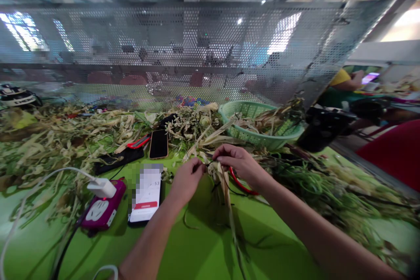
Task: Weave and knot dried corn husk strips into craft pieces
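My left hand (187,181) is closed, thumb and fingers pinched on one end of a thin dark strand (209,163). That strand spans the small gap to my right hand (238,162), whose fingers are also pinched together at its other end. Below the right fingers a long pale dried leaf strip (225,186) hangs down, with thin dark strands beside it. Whether the right fingers grip the strip as well is hard to see. A curved red piece (239,183) lies just under my right hand, partly hidden by it.
A green basket (269,141) with dried leaves stands behind my right hand. Dried leaves (108,124) cover the back left; green strands (298,183) lie right. Two phones, one lit (147,197) and one dark (159,143), and a purple power strip (103,210) are left.
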A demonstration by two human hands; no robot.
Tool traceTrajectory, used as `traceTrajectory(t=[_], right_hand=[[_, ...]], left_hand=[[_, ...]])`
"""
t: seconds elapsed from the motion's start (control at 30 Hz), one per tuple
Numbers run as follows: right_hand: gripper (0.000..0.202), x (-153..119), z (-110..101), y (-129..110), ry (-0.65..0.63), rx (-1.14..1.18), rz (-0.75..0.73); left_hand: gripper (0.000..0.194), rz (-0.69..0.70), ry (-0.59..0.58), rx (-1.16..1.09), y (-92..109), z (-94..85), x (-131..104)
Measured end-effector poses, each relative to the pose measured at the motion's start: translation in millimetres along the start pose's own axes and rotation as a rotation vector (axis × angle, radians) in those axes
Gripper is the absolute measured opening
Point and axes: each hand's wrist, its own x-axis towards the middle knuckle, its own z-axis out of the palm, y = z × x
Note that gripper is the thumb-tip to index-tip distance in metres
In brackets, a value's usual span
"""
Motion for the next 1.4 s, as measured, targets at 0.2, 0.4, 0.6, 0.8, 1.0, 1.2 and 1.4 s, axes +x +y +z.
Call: traceTrajectory(t=[0.2, 0.4, 0.6, 0.8, 1.0, 1.2, 1.4], right_hand=[[0.011, 2.1, -10.0, 9.7, 0.084, -0.391, -0.185], [0.013, 8.1, -6.3, 17.2, 0.135, -0.380, -0.193], [0.019, 10.5, -4.8, 19.6, 0.027, -0.187, -0.071], [0.028, 3.7, 1.3, 12.5, -0.128, 0.009, 0.059], [0.031, -0.7, 10.6, 5.7, -0.143, 0.031, 0.042], [0.036, -0.1, 12.7, 8.2, -0.072, 0.071, 0.041], [0.034, -0.1, 22.2, 17.7, -0.042, 0.114, -0.016]], left_hand=[[0.020, -0.011, 0.031, -0.005, 8.9, -4.6, -4.1], [0.019, -0.003, 0.103, -0.049, 4.8, -3.3, -2.3], [0.020, -0.001, 0.157, -0.136, 0.1, -4.7, -0.8], [0.024, 0.008, 0.152, -0.250, -0.4, -7.3, 0.7], [0.025, -0.039, 0.097, -0.459, 2.4, -5.4, -1.0], [0.030, -0.135, 0.017, -0.647, 7.9, -6.4, -2.0], [0.031, -0.072, 0.050, -0.636, 3.0, -0.7, 1.5]])
